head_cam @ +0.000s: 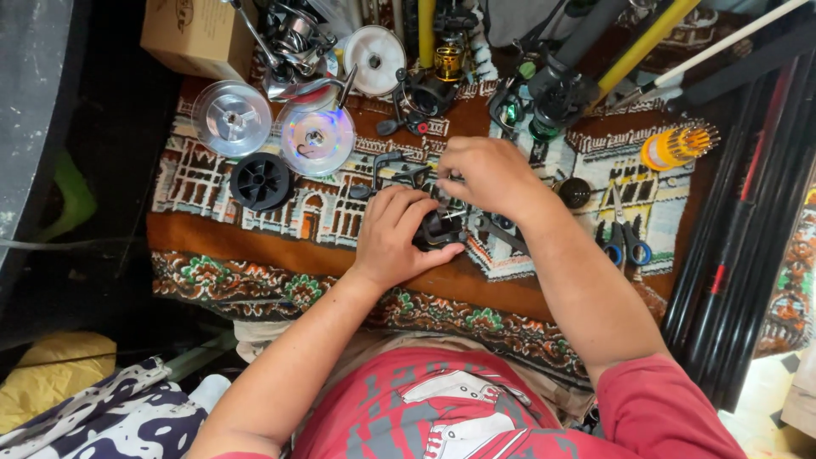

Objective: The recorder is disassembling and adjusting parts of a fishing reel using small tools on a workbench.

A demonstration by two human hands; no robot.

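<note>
My left hand (398,236) is closed around a black fishing reel (440,228) over the middle of a patterned rug (255,255). My right hand (486,174) sits just above and to the right of it, with fingers pinched at the reel's top; what they pinch is hidden. A black crank handle (387,166) sticks out to the left of my hands.
Clear line spools (231,117) (316,138), a black spool (260,181) and a white spool (375,58) lie at the left. More reels (293,38) (421,95), a cardboard box (197,36), rods (739,212), blue-handled scissors (625,234) and an orange-and-yellow spool (676,146) surround the rug.
</note>
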